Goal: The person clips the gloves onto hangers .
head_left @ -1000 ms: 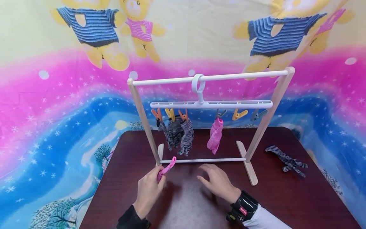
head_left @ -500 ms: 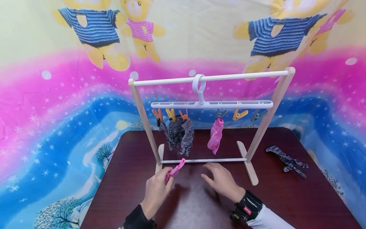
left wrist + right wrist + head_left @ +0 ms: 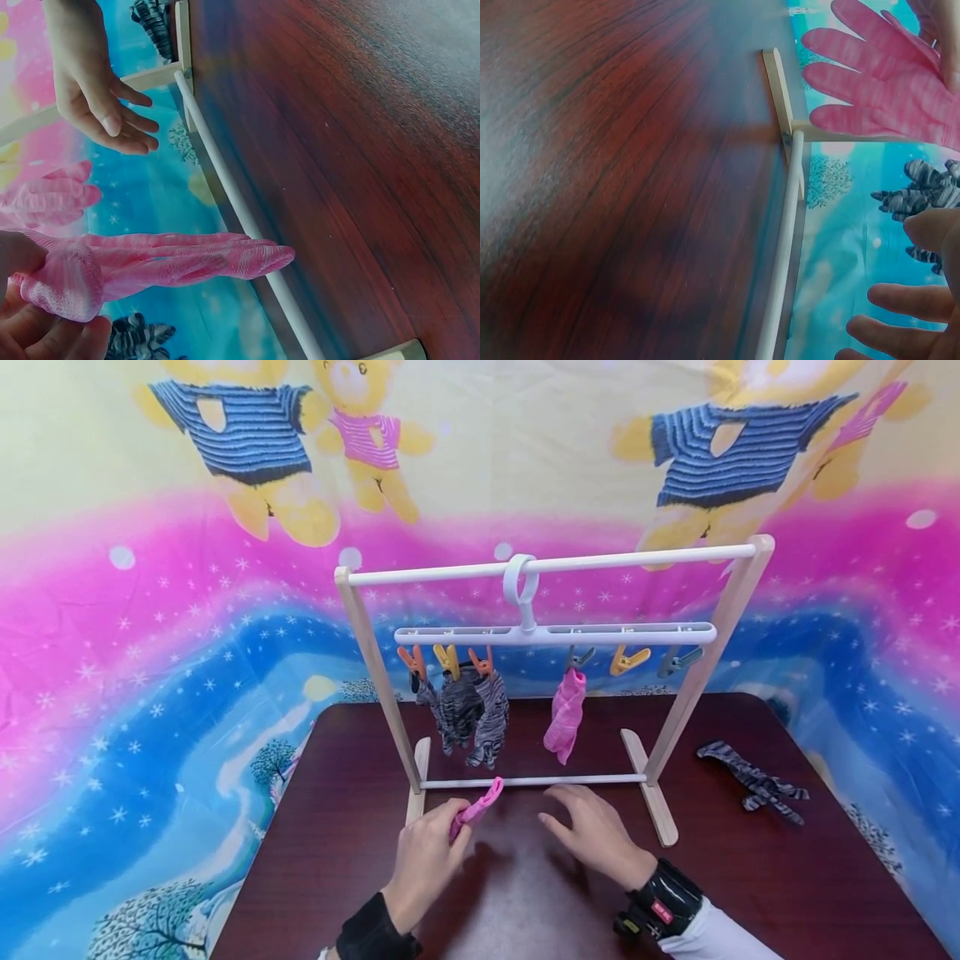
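My left hand (image 3: 429,853) pinches a pink knit glove (image 3: 474,810) near its cuff. In the right wrist view this glove (image 3: 877,86) shows its fingers spread out flat; from the left wrist they appear edge-on. To the right, apart from the glove, my right hand (image 3: 596,837) hovers with loosely bent fingers and holds nothing. Beyond both hands, another pink glove (image 3: 566,718) hangs from a blue-grey clothespin (image 3: 579,657) on a white hanger (image 3: 630,634). Grey striped gloves (image 3: 491,718) hang on the hanger's left side from orange and yellow clothespins.
A wooden rack (image 3: 697,668) with a white top rod (image 3: 637,560) carries the hanger. A yellow clothespin (image 3: 628,661) and another blue-grey clothespin (image 3: 679,662) hold nothing. One grey striped glove (image 3: 750,778) lies on the dark red table (image 3: 750,877) at right.
My left hand has moved right with the pink glove, closer to the right hand. The right hand has drifted slightly right. The hanging gloves and rack stay put.
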Available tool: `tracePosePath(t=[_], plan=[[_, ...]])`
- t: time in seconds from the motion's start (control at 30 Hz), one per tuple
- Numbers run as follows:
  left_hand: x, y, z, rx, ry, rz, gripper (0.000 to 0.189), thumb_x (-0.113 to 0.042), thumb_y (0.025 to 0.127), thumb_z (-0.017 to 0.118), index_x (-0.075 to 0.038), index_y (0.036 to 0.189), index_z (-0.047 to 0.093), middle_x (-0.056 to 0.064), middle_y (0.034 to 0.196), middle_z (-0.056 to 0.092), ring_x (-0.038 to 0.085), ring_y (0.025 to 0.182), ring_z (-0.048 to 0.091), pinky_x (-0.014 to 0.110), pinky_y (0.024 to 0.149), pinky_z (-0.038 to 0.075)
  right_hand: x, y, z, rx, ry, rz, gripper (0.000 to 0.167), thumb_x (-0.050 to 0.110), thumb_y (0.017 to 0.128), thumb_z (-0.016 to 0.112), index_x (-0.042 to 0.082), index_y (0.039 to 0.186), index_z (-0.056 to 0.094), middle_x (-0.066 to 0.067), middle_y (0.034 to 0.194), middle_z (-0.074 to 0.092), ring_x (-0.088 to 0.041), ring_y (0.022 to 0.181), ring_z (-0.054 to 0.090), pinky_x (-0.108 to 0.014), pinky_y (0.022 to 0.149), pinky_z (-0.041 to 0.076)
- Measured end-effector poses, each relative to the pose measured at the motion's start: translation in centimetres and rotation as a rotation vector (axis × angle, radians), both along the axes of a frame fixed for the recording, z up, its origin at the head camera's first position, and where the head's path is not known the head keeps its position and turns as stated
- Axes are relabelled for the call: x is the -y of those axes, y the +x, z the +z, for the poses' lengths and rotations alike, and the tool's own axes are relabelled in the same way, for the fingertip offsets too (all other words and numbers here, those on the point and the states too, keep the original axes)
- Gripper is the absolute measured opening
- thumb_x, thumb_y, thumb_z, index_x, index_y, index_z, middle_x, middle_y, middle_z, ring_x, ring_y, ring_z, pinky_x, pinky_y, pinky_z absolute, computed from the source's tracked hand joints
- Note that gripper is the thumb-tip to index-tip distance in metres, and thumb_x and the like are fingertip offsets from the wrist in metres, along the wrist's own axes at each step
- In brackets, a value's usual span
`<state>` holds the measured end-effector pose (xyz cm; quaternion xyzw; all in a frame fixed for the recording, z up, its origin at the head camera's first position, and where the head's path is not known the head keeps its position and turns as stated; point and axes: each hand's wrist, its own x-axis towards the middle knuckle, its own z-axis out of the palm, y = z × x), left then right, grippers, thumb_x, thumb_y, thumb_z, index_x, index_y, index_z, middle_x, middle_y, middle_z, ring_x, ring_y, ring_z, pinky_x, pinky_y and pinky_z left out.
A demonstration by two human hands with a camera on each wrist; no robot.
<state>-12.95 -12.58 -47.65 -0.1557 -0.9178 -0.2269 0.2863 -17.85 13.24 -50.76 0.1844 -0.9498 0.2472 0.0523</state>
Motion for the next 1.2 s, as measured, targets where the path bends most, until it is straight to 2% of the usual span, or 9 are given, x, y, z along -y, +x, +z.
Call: tracePosePath(t=[0.4, 0.6, 0.87, 1.2], plan=[[-1.3, -0.3, 0.6, -0.001, 0.024, -0.046, 0.02, -0.014, 0.079, 0.08, -0.024, 0.091, 0.069, -0.018, 0.064, 0.044, -0.002, 0.058, 0.038, 0.011, 0.051, 0.024, -1.3, -0.1, 0.1, -0.047, 0.002, -0.037, 0.036, 0.032, 0.09, 0.075, 0.01, 0.118, 0.072, -0.007, 0.12, 0.072, -0.025, 0.115, 0.067, -0.047, 0.092, 0.056], [-2.1, -0.5, 1.1, 0.009, 0.04, -0.067, 0.02, -0.015, 0.079, 0.079, -0.025, 0.094, 0.07, -0.018, 0.064, 0.049, -0.004, 0.057, 0.04, 0.013, 0.051, 0.029, -2.0, -0.3, 0.1, -0.065, 0.006, -0.047, 0.036, 0.031, 0.09, 0.075, 0.01, 0.118, 0.072, -0.007, 0.119, 0.073, -0.026, 0.113, 0.068, -0.048, 0.089, 0.056], [-3.1, -0.6, 1.7, 0.013, 0.034, -0.077, 0.02, -0.016, 0.079, 0.08, -0.024, 0.095, 0.071, -0.016, 0.063, 0.054, -0.005, 0.055, 0.039, 0.013, 0.05, 0.03, -2.4, -0.5, 0.2, -0.039, 0.004, -0.055, 0.035, 0.031, 0.09, 0.075, 0.009, 0.118, 0.072, -0.008, 0.12, 0.073, -0.028, 0.116, 0.067, -0.049, 0.092, 0.055], [-4.6, -0.7, 2.6, 0.052, 0.059, -0.116, 0.018, -0.016, 0.082, 0.078, -0.023, 0.097, 0.072, -0.015, 0.067, 0.06, -0.004, 0.057, 0.042, 0.013, 0.052, 0.031, -3.3, -0.7, 0.6, -0.043, 0.007, -0.054, 0.038, 0.032, 0.091, 0.074, 0.008, 0.12, 0.071, -0.009, 0.121, 0.072, -0.027, 0.115, 0.068, -0.049, 0.092, 0.056]])
